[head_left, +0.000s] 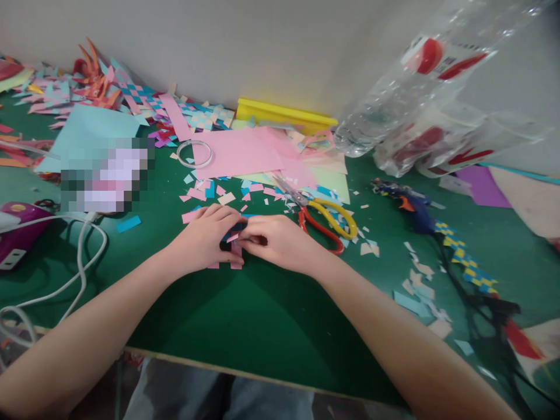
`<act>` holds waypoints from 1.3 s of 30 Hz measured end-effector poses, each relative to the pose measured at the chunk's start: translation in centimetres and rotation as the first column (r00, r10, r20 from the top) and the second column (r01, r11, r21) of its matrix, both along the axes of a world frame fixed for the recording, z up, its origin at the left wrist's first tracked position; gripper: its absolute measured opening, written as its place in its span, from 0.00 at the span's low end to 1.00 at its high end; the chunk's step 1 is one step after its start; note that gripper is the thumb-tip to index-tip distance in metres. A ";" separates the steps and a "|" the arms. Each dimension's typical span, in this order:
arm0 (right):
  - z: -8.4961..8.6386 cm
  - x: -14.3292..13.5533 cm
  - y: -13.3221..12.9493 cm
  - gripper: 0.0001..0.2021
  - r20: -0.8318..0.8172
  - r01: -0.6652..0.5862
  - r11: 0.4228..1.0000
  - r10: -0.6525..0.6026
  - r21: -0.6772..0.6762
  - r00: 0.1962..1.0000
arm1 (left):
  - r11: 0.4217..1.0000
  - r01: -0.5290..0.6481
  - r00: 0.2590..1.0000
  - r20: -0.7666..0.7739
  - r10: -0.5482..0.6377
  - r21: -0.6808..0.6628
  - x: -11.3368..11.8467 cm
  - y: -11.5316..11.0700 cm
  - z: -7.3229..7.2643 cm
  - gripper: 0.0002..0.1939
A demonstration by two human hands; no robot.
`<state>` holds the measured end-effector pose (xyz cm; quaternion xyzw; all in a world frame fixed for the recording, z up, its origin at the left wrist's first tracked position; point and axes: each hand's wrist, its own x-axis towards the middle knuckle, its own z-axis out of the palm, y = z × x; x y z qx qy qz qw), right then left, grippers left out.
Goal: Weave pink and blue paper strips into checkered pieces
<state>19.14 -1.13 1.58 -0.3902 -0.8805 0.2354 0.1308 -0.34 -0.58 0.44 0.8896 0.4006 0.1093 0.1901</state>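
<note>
My left hand [210, 238] is closed over a small piece of pink and blue paper strips [237, 252], its thumb and fingers holding the piece down on the green table. From the right, my right hand [275, 240] meets it, with thumb and forefinger pinched at a pink strip end. Most of the paper piece is hidden under my fingers. Just beyond my right hand lie scissors [326, 217] with one red and one yellow handle, blades pointing away. Small pink, blue and cream paper scraps [226, 198] are scattered around.
Pink paper sheets [240, 153] and a clear tape ring [195, 154] lie behind my hands. At left are a blurred phone [116, 178], a white cable [83, 256] and a purple power socket [21, 233]. A glue gun [417, 213], plastic cups [455, 137] and woven strips [466, 256] are at right.
</note>
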 end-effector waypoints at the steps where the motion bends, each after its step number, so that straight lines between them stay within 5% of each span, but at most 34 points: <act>1: -0.1 0.0 0.0 0.06 -0.002 -0.015 1.000 0.015 -0.002 1.000 | 1.000 0.000 1.000 0.000 0.000 0.000 0.0 0.0 0.0 0.31; 9: -0.3 -0.2 0.0 0.06 0.043 -0.061 0.997 0.058 0.056 0.997 | 1.000 0.000 1.000 0.006 0.000 0.010 0.0 0.0 -0.3 0.31; 19: 0.2 -0.4 -0.2 0.10 0.051 -0.056 0.998 0.058 -0.034 0.997 | 1.000 -0.006 1.000 0.003 0.006 0.005 0.0 0.0 -0.2 0.31; 30: 0.0 -0.6 -0.6 0.10 0.158 -0.049 0.997 0.039 0.056 0.987 | 1.000 -0.012 1.000 0.017 0.012 -0.021 0.2 -0.1 0.0 0.30; 39: 0.1 -0.6 -0.2 0.11 0.089 -0.025 0.998 0.029 -0.054 0.996 | 1.000 -0.012 0.999 0.042 0.013 -0.010 0.0 0.0 -0.3 0.30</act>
